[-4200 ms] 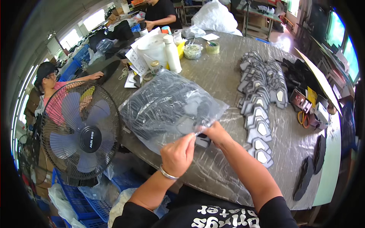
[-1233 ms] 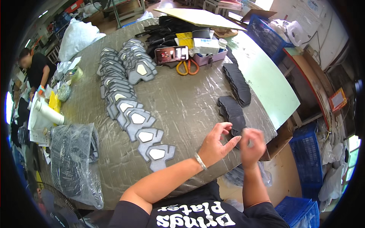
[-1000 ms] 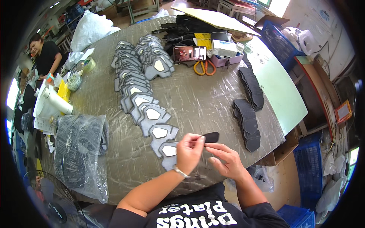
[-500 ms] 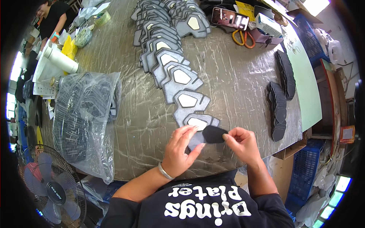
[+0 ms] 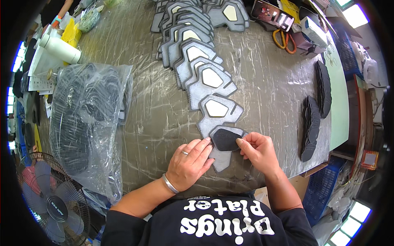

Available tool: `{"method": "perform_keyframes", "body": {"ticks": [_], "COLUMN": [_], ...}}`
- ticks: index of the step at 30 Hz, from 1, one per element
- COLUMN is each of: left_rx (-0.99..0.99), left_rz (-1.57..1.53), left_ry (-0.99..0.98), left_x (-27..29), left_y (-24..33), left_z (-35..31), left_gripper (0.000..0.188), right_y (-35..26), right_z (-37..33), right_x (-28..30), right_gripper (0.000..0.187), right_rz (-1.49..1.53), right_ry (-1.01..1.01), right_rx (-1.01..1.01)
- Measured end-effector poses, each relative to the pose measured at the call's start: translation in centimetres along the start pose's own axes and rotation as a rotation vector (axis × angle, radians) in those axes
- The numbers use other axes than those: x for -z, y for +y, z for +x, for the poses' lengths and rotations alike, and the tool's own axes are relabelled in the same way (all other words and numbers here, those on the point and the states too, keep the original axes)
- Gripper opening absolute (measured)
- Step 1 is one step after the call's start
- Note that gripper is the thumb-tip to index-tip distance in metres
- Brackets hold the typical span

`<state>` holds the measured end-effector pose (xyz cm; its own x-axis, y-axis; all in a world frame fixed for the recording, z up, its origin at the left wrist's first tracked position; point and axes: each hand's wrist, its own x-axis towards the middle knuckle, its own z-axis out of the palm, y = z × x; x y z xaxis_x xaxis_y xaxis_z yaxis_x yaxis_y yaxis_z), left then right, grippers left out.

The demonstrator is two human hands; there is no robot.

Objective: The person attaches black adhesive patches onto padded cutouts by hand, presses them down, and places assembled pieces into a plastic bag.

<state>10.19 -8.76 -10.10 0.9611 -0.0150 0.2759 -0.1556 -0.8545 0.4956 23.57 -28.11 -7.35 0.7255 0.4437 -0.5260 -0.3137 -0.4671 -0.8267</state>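
A black five-sided patch (image 5: 226, 140) lies over the marked area of the nearest grey felt-like piece (image 5: 223, 161), covering where a white patch shows on the others. My right hand (image 5: 260, 153) pinches the patch's right edge between thumb and fingers. My left hand (image 5: 189, 163) lies flat with fingers stretched out, their tips against the left edge of the grey piece. Just beyond, another dark-edged grey piece (image 5: 208, 121) carries a bare white patch (image 5: 216, 109). From there a long overlapping row of similar pieces (image 5: 196, 88) runs away from me.
A clear plastic bag (image 5: 88, 123) of dark pieces rests at left, with a white bottle (image 5: 61, 49) behind it. Two stacks of black patches (image 5: 310, 129) lie at right. Orange-handled scissors (image 5: 285, 42) and a phone (image 5: 272, 15) sit far right. A fan (image 5: 56, 207) stands lower left.
The black patch has moved from above the grey piece's right side onto its white area. My left hand has drawn back slightly left. The whole view has shifted.
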Motion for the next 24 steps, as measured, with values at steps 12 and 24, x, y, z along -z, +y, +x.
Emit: {"method": "perform_keyframes", "body": {"ticks": [12,24], "left_rx": [-0.009,-0.036], "left_rz": [-0.009,0.163], "left_ry": [-0.002,-0.061], "left_x": [-0.07,-0.46], "left_y": [-0.16,0.31], "left_z": [0.20,0.75], "left_gripper": [0.044,0.048], "right_y": [-0.44,0.17], "right_z": [0.76,0.90], "right_x": [-0.01,-0.15], "right_gripper": [0.022,0.023], "right_rz": [-0.059,-0.189], "right_ry": [0.012,0.043], "right_rx": [-0.016,0.035]}}
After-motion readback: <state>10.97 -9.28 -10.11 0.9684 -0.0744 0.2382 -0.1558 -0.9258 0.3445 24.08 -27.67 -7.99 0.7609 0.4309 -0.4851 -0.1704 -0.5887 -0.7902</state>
